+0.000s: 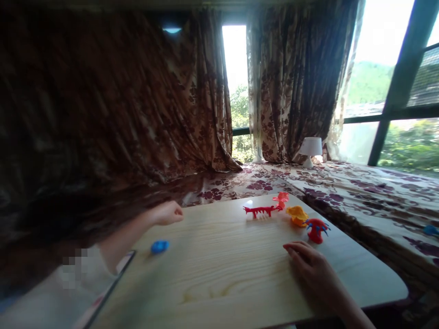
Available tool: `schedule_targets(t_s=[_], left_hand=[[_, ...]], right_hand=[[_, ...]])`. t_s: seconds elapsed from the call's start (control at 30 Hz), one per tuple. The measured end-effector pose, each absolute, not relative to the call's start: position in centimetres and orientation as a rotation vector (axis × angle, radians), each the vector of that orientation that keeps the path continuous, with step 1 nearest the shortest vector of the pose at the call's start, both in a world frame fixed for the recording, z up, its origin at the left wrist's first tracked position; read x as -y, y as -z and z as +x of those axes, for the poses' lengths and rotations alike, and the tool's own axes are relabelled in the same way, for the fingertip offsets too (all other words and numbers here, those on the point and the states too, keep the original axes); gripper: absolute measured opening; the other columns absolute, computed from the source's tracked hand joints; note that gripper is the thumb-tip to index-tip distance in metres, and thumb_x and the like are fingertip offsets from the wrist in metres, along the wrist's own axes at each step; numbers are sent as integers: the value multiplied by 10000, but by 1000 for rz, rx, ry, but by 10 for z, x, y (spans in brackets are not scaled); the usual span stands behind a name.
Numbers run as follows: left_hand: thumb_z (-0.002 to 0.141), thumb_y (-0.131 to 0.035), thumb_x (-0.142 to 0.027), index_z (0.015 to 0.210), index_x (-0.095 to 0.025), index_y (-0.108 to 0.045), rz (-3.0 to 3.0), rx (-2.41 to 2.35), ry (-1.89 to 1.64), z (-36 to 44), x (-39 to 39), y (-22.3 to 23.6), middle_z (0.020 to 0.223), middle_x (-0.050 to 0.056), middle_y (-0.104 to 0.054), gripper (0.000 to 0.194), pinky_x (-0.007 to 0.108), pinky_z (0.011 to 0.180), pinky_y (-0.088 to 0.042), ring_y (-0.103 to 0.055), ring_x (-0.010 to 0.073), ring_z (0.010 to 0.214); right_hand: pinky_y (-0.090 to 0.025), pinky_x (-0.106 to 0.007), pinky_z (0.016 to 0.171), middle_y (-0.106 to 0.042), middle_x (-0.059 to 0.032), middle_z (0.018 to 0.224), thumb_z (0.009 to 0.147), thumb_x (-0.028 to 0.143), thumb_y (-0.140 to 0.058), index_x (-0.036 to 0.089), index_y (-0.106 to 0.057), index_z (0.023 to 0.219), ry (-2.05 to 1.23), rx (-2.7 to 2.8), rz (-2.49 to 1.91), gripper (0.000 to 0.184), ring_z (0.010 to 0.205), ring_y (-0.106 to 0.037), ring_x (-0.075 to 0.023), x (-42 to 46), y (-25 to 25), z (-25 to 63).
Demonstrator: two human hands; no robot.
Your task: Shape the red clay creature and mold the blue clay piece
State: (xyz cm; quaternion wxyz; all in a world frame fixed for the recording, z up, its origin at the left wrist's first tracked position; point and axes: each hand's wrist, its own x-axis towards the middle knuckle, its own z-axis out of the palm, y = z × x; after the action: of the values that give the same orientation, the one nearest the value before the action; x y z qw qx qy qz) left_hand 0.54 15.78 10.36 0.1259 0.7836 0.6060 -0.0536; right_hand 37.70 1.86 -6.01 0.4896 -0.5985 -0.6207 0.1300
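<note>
My left hand (168, 213) is over the far left edge of the table, its fingers curled closed; whatever might be inside is hidden. A small blue lump (159, 246) lies nearer to me, below that hand and apart from it. My right hand (307, 262) rests on the right part of the table, fingers loosely stretched and nothing visible in them. Just beyond it stands a red mushroom-shaped piece with blue spikes (316, 231). Beside that sit a yellow cup-like piece (297, 215), a light red piece (281, 199) and a long red piece with short legs (261, 210).
The wooden tabletop (219, 260) has rounded corners. A dark-edged flat object (113, 285) lies at its left side, partly under my left arm. Flowered bedding (370, 192) surrounds the table. A white lamp (311, 148) stands farther back, by the curtains (291, 82) and windows.
</note>
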Motion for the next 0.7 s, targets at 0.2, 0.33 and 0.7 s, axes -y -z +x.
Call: schedule_targets(t_s=[0.2,0.33,0.7], left_hand=[[886,-566,-328,1166,-174,-563,2055,-2020,123,-46,-105,-57,1191,72,-595,320,425,833,-529,-609,228,1004],[887,-567,-320,1178,-180,-553,2060,-2003,-207,-33,-79,-36,1200,81,-589,322,429,840,-525,-606,220,1012],[851,-448,-494,937,-163,-700,1998,-1086,-900,48,-30,7,930,43,-740,425,275,806,-500,-655,215,915]], right_hand=[[-534,-345,738,-724,-91,882,792,420,-518,206,-726,816,-219,1547,-1435,299,819,-673,-258,-19,55,383],[-543,-351,730,-722,-93,865,770,411,-544,207,-724,830,-118,1433,-1335,278,833,-667,-263,-9,44,357],[-499,-264,625,-631,-36,879,732,131,-569,209,-676,1005,-497,1670,-1016,304,674,-600,-147,-16,41,196]])
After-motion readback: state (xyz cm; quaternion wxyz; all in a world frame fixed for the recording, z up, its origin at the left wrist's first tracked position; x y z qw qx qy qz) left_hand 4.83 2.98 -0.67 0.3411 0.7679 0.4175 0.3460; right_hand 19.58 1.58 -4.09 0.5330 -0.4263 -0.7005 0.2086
